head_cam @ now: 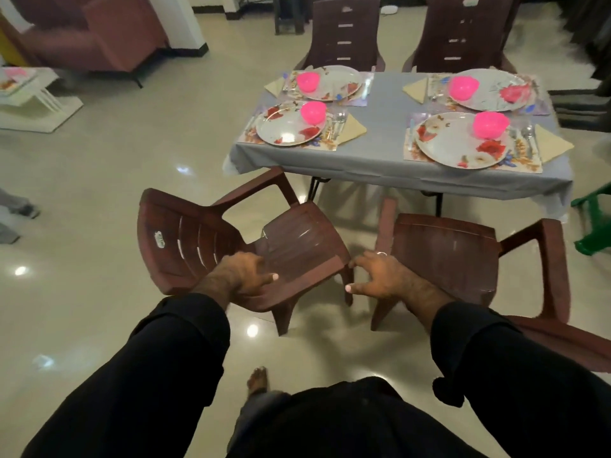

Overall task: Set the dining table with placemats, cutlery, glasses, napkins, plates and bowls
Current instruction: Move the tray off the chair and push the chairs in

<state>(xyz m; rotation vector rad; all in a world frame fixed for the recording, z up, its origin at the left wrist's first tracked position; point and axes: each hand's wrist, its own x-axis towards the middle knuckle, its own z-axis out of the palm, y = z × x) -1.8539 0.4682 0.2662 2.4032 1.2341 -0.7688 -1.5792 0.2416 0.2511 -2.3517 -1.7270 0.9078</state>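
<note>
Looks basically done: grey-clothed dining table [380, 153] far right with four floral plates and pink bowls on placemats, left hand [246, 274] and right hand [375, 276] spread, empty, over two brown chairs, probably for tucking them in.

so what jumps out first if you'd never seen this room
Four bright pink bowls stand out, one on each flowered plate on the grey-clothed table. Nearer, two brown plastic chairs stand pulled back from it, with the left hand and right hand spread above them.
</note>
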